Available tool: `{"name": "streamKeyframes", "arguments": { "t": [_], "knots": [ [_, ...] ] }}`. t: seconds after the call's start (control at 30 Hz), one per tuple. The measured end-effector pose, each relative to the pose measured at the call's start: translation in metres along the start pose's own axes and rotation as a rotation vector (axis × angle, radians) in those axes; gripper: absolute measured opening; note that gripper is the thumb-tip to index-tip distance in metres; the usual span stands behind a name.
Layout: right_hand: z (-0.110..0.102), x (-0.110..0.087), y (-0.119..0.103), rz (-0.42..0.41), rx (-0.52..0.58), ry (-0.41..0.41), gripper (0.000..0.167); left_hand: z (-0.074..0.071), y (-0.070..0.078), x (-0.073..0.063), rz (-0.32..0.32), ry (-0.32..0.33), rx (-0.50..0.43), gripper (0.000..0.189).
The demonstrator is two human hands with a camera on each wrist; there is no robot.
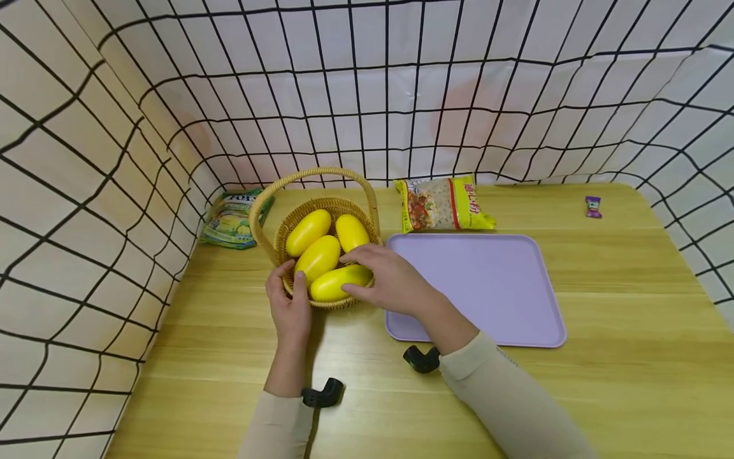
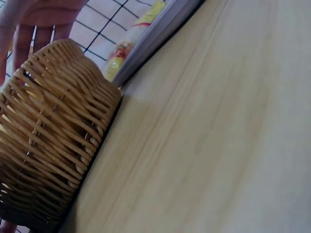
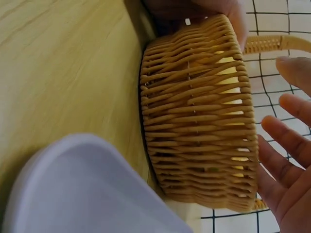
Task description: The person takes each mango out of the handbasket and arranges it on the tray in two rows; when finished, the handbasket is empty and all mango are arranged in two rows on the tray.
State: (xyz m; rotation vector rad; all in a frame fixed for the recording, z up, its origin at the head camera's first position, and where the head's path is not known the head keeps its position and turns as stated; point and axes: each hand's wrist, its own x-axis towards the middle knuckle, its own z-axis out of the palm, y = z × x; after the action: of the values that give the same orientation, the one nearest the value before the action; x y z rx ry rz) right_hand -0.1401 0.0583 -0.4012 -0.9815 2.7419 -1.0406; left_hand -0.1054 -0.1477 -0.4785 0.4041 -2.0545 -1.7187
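Note:
A wicker basket (image 1: 334, 303) with an arched handle (image 1: 321, 171) stands on the table, holding several smooth yellow oval fruits (image 1: 319, 256). My left hand (image 1: 291, 310) grips the basket's near left rim, its thumb on the inner side and the fingers outside. Over the right side of the basket reaches my right hand (image 1: 392, 280), thumb and fingers apart above the nearest yellow fruit (image 1: 338, 284). In the right wrist view the fingers (image 3: 286, 141) are spread beside the rim; whether they touch a fruit I cannot tell.
A lilac tray (image 1: 487, 287) lies right of the basket. Behind it is a yellow food bag (image 1: 441, 204). A green packet (image 1: 232, 223) lies left of the basket, and a small purple wrapped candy (image 1: 593, 207) far right. Black-gridded white walls (image 1: 401, 89) enclose the table.

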Motion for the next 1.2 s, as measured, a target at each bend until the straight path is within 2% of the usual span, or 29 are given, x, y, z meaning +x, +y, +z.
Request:
{"name": "streamKeyframes", "arguments": {
  "t": [0.13,0.3,0.6,0.8,1.2],
  "knots": [
    [0.005,0.013,0.000,-0.025,0.002,-0.077,0.048,-0.003,-0.002,0.001,0.003,-0.025,-0.017,0.032],
    [0.011,0.020,0.003,-0.015,-0.013,-0.160,0.049,-0.005,-0.004,-0.001,-0.016,-0.066,-0.024,0.034],
    [0.012,0.030,0.002,-0.021,-0.058,-0.242,0.056,-0.006,-0.003,-0.001,-0.001,-0.064,-0.005,0.034],
    [0.014,0.038,0.004,-0.047,-0.088,-0.272,0.054,-0.005,-0.003,0.001,0.004,-0.065,-0.021,0.032],
    [0.013,0.040,0.003,-0.031,-0.096,-0.290,0.055,-0.005,-0.003,0.000,-0.008,-0.059,-0.038,0.032]
  ]
}}
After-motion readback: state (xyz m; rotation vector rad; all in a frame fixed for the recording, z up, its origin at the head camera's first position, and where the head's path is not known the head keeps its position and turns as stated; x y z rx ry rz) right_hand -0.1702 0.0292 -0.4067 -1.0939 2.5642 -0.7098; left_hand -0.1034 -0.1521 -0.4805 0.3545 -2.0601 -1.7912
